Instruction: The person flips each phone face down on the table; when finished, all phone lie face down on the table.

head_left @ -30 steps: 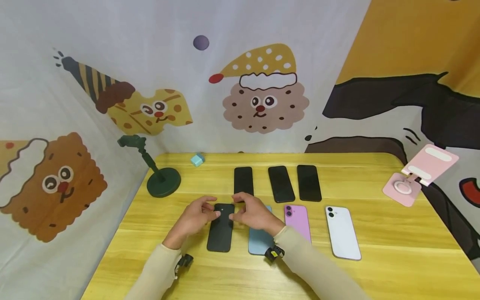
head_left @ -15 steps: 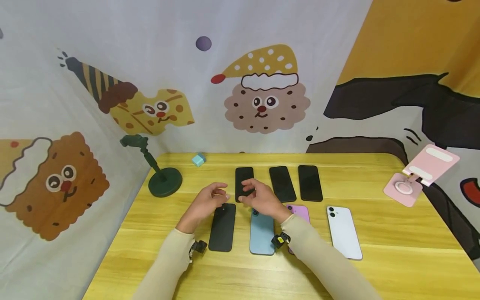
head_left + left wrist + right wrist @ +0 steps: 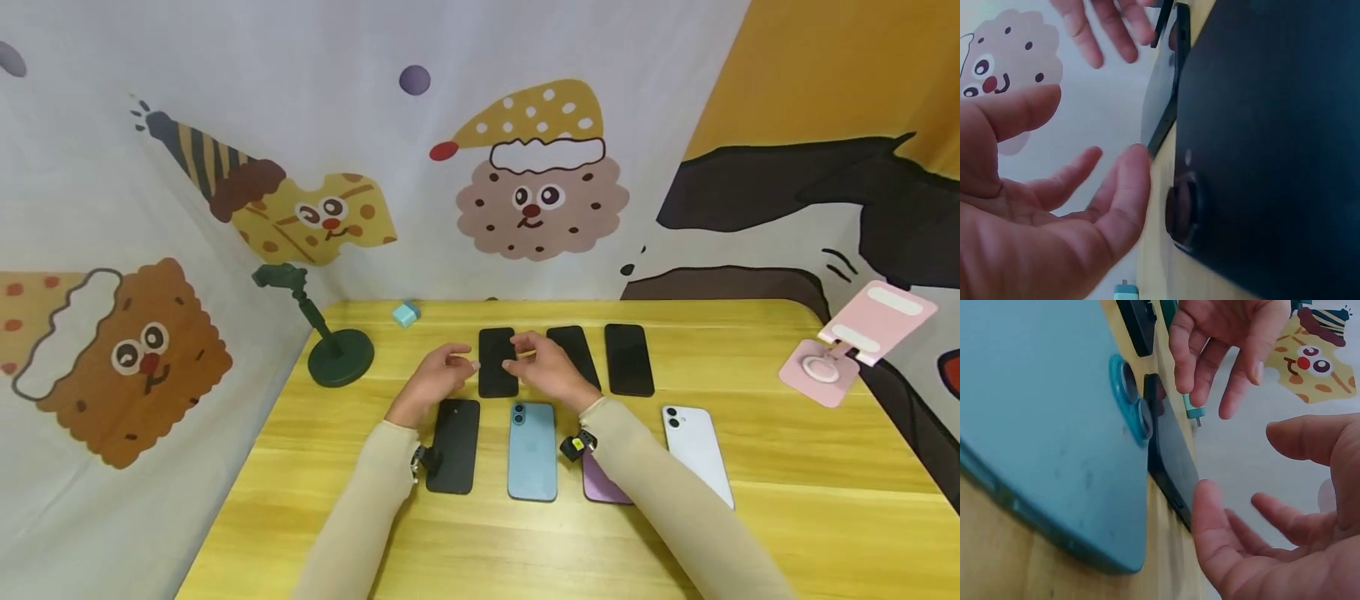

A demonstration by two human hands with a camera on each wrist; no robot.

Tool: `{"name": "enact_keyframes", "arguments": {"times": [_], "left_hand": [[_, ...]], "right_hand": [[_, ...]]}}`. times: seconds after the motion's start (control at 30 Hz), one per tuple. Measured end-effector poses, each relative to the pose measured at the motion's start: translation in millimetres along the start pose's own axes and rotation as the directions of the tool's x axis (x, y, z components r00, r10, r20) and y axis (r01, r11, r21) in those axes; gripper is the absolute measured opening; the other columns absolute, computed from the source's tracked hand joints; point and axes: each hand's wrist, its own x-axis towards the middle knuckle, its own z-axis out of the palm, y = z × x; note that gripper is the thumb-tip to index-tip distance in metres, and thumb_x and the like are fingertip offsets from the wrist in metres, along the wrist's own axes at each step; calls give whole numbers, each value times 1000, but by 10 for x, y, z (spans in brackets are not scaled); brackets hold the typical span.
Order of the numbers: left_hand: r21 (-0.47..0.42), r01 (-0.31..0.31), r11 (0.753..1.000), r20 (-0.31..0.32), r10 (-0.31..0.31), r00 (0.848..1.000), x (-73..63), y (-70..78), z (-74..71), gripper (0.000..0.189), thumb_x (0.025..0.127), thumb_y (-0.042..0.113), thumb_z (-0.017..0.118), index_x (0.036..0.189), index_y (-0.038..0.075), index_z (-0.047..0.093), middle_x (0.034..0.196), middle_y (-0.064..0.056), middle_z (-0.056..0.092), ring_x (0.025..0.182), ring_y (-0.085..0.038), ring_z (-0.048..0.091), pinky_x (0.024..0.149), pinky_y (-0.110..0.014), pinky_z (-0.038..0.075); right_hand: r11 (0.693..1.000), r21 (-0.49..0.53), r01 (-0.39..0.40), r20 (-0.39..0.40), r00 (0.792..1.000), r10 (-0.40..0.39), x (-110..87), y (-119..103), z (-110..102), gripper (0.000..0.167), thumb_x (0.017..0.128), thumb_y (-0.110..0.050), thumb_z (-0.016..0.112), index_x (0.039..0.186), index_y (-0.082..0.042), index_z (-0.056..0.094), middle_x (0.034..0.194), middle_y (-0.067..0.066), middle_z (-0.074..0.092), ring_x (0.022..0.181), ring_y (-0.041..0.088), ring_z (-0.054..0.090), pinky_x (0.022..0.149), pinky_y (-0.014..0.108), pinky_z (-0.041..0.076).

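Note:
A black phone (image 3: 495, 371) lies screen up at the left of the back row. My left hand (image 3: 435, 379) hovers at its left side, fingers relaxed and holding nothing. On the right side, my right hand (image 3: 553, 367) is held the same way, overlapping the middle black phone (image 3: 573, 346). Under my left wrist is a dark phone (image 3: 454, 450) lying back up. The blue phone (image 3: 532, 454) lies between my forearms, its twin lenses showing large in the right wrist view. A purple phone (image 3: 602, 483) is partly hidden by my right sleeve.
A third black phone (image 3: 629, 360) ends the back row; a white phone (image 3: 697, 450) lies front right. A dark green stand (image 3: 340, 358) and a small light-blue block (image 3: 406, 314) are at back left. The pink folding stand (image 3: 821, 375) is at the right edge.
Both hands have moved forward from beside the front dark phone to either side of the leftmost back-row phone. The phones lie where they were; the camera view has shifted slightly.

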Motion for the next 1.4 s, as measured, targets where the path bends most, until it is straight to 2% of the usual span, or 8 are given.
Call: {"name": "enact_keyframes", "arguments": {"times": [0.27,0.4,0.57,0.77,1.03,1.17,1.3,1.4], "left_hand": [[-85,54,995,45,-51,998,170,45,49,60,107,26,63,160,7,41,148,-19,59,134,-37,61,113,-53,52],[-140,72,988,72,-62,995,223,63,94,63,107,24,61,162,5,36,151,-23,56,137,-38,59,113,-53,51],[-173,91,981,27,-87,996,247,99,127,59,107,20,60,161,5,40,149,-22,58,134,-37,62,108,-50,56],[-193,121,974,6,-122,992,262,108,134,60,107,20,62,161,4,41,144,-22,60,122,-31,64,103,-44,57],[-252,106,962,79,-89,993,312,41,122,60,107,10,60,162,1,37,155,-22,54,140,-37,58,116,-49,49],[-289,110,951,112,-80,991,324,-10,125,61,105,2,60,162,6,38,152,-21,55,132,-36,64,107,-46,57],[-320,108,941,124,-71,990,316,-33,131,62,105,2,60,162,12,37,151,-20,57,126,-37,68,93,-40,62],[-336,89,938,138,-45,989,288,-33,150,61,107,3,58,162,14,37,153,-22,55,127,-40,67,91,-40,62]], "right_hand": [[998,29,-64,54,997,62,71,56,-47,69,102,-35,71,159,-10,43,158,18,48,145,37,49,112,56,50],[985,142,-103,83,992,92,83,78,-54,72,103,-32,71,162,-8,38,162,21,43,142,38,54,109,51,55],[954,265,-144,99,988,121,102,92,-63,71,103,-29,71,162,-7,38,163,20,41,139,38,57,103,44,60],[933,325,-157,119,985,124,94,85,-64,69,103,-26,71,161,-6,37,159,20,44,141,38,55,103,46,59],[924,346,-162,131,984,123,66,61,-31,68,103,-27,71,160,-8,39,158,20,44,142,39,53,103,49,59],[927,337,-165,144,982,123,69,72,13,67,104,-28,70,160,-9,39,160,19,42,141,40,54,101,47,60],[927,339,-162,143,983,119,86,78,38,66,104,-29,70,159,-9,40,160,19,42,139,39,56,100,46,61],[931,328,-163,138,983,123,87,80,43,64,104,-28,69,158,-9,42,157,19,47,137,38,58,102,47,60]]}}
